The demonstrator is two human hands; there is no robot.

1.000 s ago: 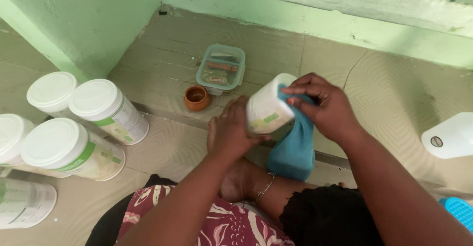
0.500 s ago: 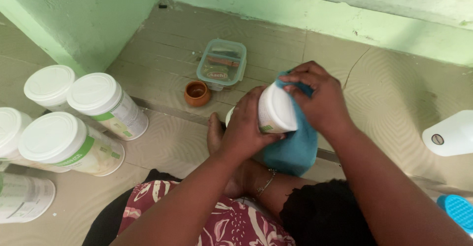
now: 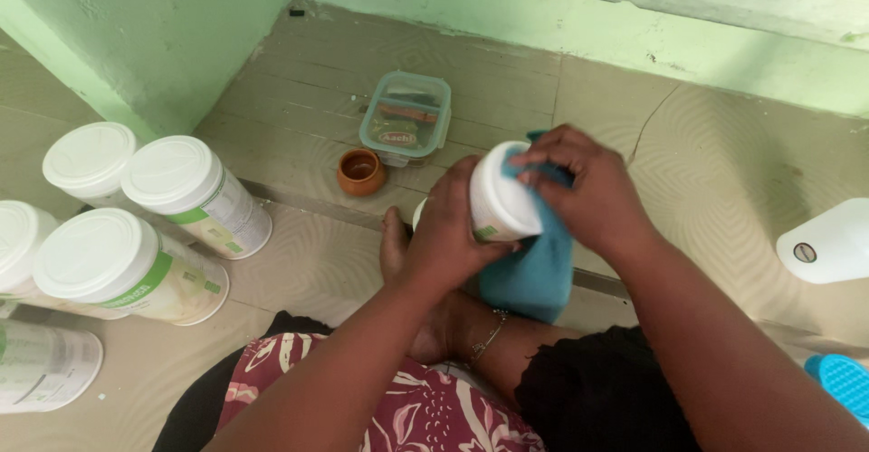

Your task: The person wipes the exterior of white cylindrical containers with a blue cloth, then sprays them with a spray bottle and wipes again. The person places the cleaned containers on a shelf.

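On the tiled floor (image 3: 724,171), green walls (image 3: 163,27) meet.

Both arms are showing bare from the lower edge of the view, with no sleeve reaching the forearms or wrists; the left hand (image 3: 453,230) and the right hand (image 3: 588,190) are wearing no gloves, and no rings are showing on the fingers in view; the person is wearing a skirt (image 3: 407,407) in a maroon print, with pale leaf and flower shapes running across it; beside it a black cloth (image 3: 597,393) is covering the other leg; a bare foot (image 3: 394,244) is poking out below the hands; a thin chain anklet (image 3: 489,336), silver-looking, is circling the ankle.
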